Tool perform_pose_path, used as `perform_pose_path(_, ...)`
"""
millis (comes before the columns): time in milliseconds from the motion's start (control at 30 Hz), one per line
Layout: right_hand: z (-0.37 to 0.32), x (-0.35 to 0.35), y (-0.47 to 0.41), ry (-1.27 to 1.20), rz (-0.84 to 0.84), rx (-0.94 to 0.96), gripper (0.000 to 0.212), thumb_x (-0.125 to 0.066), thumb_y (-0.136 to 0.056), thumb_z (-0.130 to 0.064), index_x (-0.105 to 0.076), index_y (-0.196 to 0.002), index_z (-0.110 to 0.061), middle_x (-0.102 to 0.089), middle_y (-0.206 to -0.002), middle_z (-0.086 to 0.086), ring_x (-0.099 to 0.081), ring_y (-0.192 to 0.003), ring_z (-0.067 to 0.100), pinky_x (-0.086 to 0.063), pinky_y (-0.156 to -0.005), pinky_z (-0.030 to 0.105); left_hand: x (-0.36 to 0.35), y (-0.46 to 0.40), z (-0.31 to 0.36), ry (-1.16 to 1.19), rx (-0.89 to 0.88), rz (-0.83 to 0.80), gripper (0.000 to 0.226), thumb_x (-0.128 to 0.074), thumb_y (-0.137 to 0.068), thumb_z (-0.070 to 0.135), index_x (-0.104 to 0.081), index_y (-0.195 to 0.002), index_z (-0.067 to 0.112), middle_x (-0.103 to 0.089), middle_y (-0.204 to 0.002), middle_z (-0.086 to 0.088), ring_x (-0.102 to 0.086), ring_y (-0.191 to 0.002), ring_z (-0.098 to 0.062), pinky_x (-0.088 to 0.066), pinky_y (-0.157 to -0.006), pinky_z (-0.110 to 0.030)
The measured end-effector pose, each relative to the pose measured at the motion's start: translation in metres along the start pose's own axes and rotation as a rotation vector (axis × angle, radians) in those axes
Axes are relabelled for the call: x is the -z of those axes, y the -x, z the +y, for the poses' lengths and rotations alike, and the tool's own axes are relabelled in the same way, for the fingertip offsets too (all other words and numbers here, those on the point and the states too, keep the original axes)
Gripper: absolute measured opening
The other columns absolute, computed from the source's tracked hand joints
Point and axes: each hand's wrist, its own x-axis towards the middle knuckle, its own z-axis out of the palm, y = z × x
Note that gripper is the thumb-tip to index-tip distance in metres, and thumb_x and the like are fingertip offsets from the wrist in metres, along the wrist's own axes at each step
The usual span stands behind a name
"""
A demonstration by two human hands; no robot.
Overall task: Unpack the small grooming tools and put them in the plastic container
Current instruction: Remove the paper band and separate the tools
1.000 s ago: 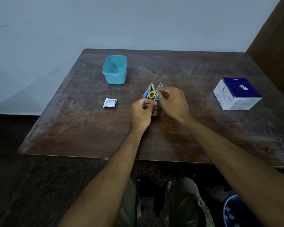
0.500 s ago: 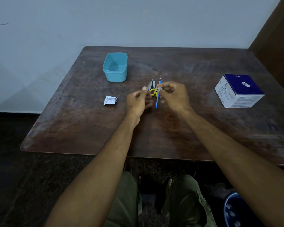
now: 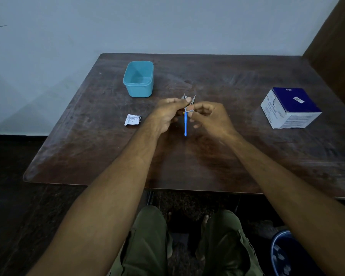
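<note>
Your hands have lifted the bundle off the table (image 3: 207,160): your right hand (image 3: 211,118) pinches the top of a blue-handled tool (image 3: 185,124), now hanging free below, while your left hand (image 3: 165,114) grips the remaining grooming tools (image 3: 188,99), tips pointing away. One tool looks separated and ready to carry. Further off, the plastic container (image 3: 138,79) seems empty; nothing has gone in yet.

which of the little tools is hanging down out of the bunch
The blue-handled tool, pinched by the right hand; the metal-tipped ones point up from the left hand.
</note>
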Motion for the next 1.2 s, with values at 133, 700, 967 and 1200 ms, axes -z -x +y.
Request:
perform_pose_path(133, 0.005, -0.003, 0.007, 0.025, -0.008, 0.023, 0.012, -0.067, -0.085, -0.007, -0.071, -0.090, -0.018, -0.070, -0.085, 0.000, -0.064, -0.077, 0.010, -0.054, -0.065, 0.028, 0.000, -0.001, -0.003, 0.089, -0.036, 0.055, 0.022, -0.070, -0.086, 0.025, -0.062, -0.068, 0.015, -0.063, -0.052, 0.009, -0.051, -0.044, -0.001, -0.035, -0.049, -0.017)
perform_pose_path(700, -0.002, -0.004, 0.018, 0.550, 0.024, 0.357, 0.016, -0.067, -0.084, -0.012, -0.075, -0.097, -0.014, -0.065, -0.087, 0.003, -0.060, -0.078, 0.014, -0.046, -0.070, 0.021, -0.005, 0.001, -0.005, 0.093, 0.020, 0.103, 0.024, -0.075, -0.082, 0.022, -0.061, -0.067, 0.009, -0.067, -0.058, 0.000, -0.061, -0.049, -0.008, -0.053, -0.053, -0.019)
perform_pose_path(967, 0.006, -0.007, 0.036, 0.571, -0.041, 0.373, 0.016, -0.066, -0.085, -0.014, -0.075, -0.097, -0.014, -0.063, -0.086, 0.002, -0.061, -0.077, 0.016, -0.051, -0.070, 0.033, 0.001, 0.000, 0.002, 0.018, -0.002, 0.198, 0.022, -0.077, -0.080, 0.025, -0.066, -0.074, 0.007, -0.066, -0.066, -0.004, -0.059, -0.052, -0.009, -0.050, -0.048, -0.018)
perform_pose_path(1200, -0.004, -0.008, 0.018, 0.500, 0.070, 0.295, 0.016, -0.067, -0.083, -0.013, -0.076, -0.095, -0.017, -0.067, -0.087, 0.000, -0.061, -0.080, 0.012, -0.048, -0.075, 0.025, -0.004, 0.001, 0.000, 0.086, -0.017, 0.189, 0.024, -0.076, -0.081, 0.021, -0.064, -0.066, 0.007, -0.064, -0.053, -0.001, -0.058, -0.047, -0.010, -0.052, -0.055, -0.024)
